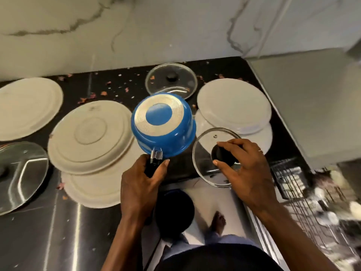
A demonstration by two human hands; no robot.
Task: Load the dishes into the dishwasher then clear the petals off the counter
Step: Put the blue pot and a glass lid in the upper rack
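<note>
We've got the blue pot [163, 122] bottom-up and tilted, held up over the front edge of the counter [121, 83], with a glass lid [203, 145] lifted beside it. White plates [89, 135] lie overlapping, upside down. A second lid [171, 80] rests at the back among scattered petals [103, 93].

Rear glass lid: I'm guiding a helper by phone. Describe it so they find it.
On the black counter, near the marble wall, the glass lid lies just behind the raised blue pot. Of three lids it is farthest back, knob up, unheld.
</note>
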